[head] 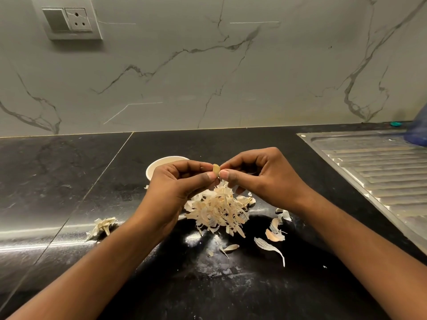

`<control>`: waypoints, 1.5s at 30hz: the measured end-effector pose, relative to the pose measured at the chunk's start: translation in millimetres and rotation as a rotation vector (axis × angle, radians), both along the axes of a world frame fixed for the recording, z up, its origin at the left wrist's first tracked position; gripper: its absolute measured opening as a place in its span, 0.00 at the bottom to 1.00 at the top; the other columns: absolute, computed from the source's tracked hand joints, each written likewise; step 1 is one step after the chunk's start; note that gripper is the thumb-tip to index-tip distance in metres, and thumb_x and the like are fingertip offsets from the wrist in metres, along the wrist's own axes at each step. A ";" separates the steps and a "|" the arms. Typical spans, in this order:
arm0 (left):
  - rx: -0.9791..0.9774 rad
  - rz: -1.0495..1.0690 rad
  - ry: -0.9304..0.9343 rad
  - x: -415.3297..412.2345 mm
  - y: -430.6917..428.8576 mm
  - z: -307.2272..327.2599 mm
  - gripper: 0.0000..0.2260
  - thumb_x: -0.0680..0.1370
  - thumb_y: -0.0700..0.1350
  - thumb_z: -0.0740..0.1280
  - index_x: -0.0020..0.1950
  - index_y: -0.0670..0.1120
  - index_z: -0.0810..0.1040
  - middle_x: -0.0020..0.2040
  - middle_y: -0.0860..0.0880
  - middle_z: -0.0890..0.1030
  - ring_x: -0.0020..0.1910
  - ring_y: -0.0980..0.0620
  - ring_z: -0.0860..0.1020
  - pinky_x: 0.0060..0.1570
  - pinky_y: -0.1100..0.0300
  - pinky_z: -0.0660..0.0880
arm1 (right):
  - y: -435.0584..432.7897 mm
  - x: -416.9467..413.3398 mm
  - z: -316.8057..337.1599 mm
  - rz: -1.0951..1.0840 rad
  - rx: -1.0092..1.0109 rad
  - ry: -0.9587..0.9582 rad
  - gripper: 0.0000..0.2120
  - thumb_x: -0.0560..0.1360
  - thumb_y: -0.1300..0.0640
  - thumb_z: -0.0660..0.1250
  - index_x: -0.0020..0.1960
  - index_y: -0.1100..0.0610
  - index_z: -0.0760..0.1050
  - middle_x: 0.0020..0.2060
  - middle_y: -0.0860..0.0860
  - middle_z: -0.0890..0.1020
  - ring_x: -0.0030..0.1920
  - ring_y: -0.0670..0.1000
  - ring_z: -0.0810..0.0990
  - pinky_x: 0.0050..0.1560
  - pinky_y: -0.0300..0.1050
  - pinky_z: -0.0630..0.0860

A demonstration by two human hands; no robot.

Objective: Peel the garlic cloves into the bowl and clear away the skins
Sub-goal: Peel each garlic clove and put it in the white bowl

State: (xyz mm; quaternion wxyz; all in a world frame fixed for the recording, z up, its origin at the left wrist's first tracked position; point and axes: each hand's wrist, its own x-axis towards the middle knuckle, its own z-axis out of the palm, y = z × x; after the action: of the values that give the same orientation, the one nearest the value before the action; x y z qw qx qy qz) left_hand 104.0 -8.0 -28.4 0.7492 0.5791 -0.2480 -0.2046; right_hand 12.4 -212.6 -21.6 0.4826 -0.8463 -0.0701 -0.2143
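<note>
A small pale garlic clove is pinched between the thumbs and forefingers of both hands, held above the counter. My left hand grips it from the left, my right hand from the right. Just behind my left hand stands a white bowl, its contents hidden by the hand. Below the hands lies a heap of papery garlic skins on the black counter. Loose skins and a clove piece lie to the right, and another skin clump lies to the left.
A steel sink drainboard fills the right side, with a blue object at its far corner. The black stone counter meets a marble wall carrying a switch and socket plate.
</note>
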 end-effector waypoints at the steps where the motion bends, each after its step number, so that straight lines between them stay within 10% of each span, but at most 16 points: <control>1: 0.010 0.002 -0.018 0.5 0.1 -0.6 0.12 0.74 0.31 0.74 0.57 0.32 0.83 0.51 0.37 0.87 0.53 0.39 0.87 0.57 0.51 0.84 | -0.4 0.7 -0.5 -0.002 0.003 0.007 0.08 0.78 0.58 0.76 0.56 0.59 0.87 0.44 0.53 0.89 0.42 0.54 0.89 0.42 0.54 0.87; 19: 0.165 0.089 -0.356 -2.8 1.8 -0.9 0.04 0.78 0.38 0.74 0.51 0.39 0.88 0.42 0.41 0.88 0.44 0.39 0.87 0.50 0.47 0.86 | -0.3 -0.5 1.4 0.001 -0.010 0.020 0.10 0.76 0.57 0.77 0.55 0.60 0.87 0.44 0.52 0.89 0.44 0.53 0.90 0.49 0.55 0.88; 33: 0.099 0.146 -0.351 -7.0 0.9 -1.3 0.04 0.76 0.31 0.73 0.44 0.37 0.87 0.38 0.37 0.86 0.39 0.33 0.85 0.42 0.51 0.85 | 7.3 -0.4 -1.6 -0.002 -0.139 -0.090 0.08 0.77 0.57 0.78 0.54 0.59 0.88 0.42 0.49 0.89 0.39 0.54 0.88 0.40 0.58 0.86; 45: 0.031 0.077 -0.170 -4.6 2.0 2.2 0.05 0.77 0.32 0.71 0.43 0.34 0.85 0.40 0.35 0.85 0.37 0.44 0.83 0.40 0.58 0.82 | 9.5 -1.7 1.0 0.097 0.202 0.027 0.11 0.77 0.64 0.76 0.58 0.63 0.85 0.46 0.57 0.89 0.46 0.57 0.90 0.49 0.48 0.87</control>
State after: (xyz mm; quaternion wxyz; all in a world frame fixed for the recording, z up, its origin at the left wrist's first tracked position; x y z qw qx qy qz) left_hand 99.4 -6.0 -26.2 0.7238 0.6150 -0.2851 -0.1292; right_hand 10.7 -203.1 -20.6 0.5760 -0.7918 -0.0825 -0.1854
